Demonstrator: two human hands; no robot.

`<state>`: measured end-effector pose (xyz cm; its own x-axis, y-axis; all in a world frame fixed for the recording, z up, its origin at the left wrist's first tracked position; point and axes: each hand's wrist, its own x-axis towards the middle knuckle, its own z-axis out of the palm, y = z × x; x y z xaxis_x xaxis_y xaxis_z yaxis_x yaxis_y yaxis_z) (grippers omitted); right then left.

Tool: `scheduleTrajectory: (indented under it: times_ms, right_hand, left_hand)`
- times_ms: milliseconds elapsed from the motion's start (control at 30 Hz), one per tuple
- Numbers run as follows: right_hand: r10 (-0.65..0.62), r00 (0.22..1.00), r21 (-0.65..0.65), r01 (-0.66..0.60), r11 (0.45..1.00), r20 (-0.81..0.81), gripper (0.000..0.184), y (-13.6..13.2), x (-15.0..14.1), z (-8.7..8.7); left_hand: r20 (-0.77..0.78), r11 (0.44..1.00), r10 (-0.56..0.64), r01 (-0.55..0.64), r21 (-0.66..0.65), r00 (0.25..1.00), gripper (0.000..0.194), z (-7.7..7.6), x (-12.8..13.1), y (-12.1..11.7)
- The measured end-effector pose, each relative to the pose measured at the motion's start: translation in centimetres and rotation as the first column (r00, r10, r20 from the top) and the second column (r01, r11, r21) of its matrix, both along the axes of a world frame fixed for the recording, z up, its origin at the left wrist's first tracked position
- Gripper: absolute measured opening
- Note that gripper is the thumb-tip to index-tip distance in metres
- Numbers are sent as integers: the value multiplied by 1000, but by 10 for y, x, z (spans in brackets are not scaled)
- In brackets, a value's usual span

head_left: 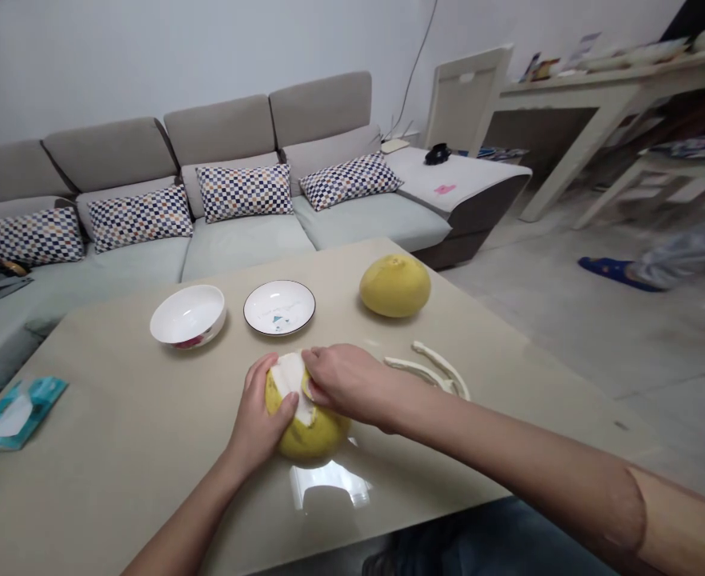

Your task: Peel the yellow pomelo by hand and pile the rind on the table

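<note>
A partly peeled yellow pomelo [310, 432] rests on the beige table [118, 448], its white pith bared on top. My left hand [259, 420] wraps round its left side, fingers curled against the rind. My right hand [346, 384] lies over the top right, fingers closed and the thumb pressed into the white pith. Two strips of peel [430, 370] lie just right of my right hand. A whole yellow pomelo [395, 286] sits farther back on the right.
A white bowl [188, 315] and a small white plate [279, 307] stand behind the fruit. A teal tissue pack [13, 412] lies at the table's left edge. A grey sofa [238, 240] with checkered cushions runs behind. Someone's blue slipper [607, 270] shows on the floor at right.
</note>
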<state>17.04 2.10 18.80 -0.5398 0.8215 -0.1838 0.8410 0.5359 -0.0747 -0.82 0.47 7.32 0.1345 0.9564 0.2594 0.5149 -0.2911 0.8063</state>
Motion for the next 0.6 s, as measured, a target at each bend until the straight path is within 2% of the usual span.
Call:
scheduleTrajectory:
  times_ms: [267,400,467,533,600]
  right_hand:
    - [-125,992,12,125,992,7,22,8,3,-2]
    - [-123,989,-63,128,990,77,15,8,7,-1]
    - [-110,986,-106,124,987,125,18,9,11,-4]
    - [-104,989,-84,113,990,103,17,9,18,-8]
    - [-91,996,-21,91,996,3,13,8,26,-12]
  left_hand:
    - [-16,995,-26,27,93,1000,54,-2,6,-6]
    - [-76,984,-58,70,167,995,59,-2,12,-18]
    - [-121,970,-60,87,228,991,63,-3,17,-24]
    - [-163,947,-55,103,303,985,65,-4,21,-30]
    - [-193,921,-52,122,369,980,67,-5,23,-35]
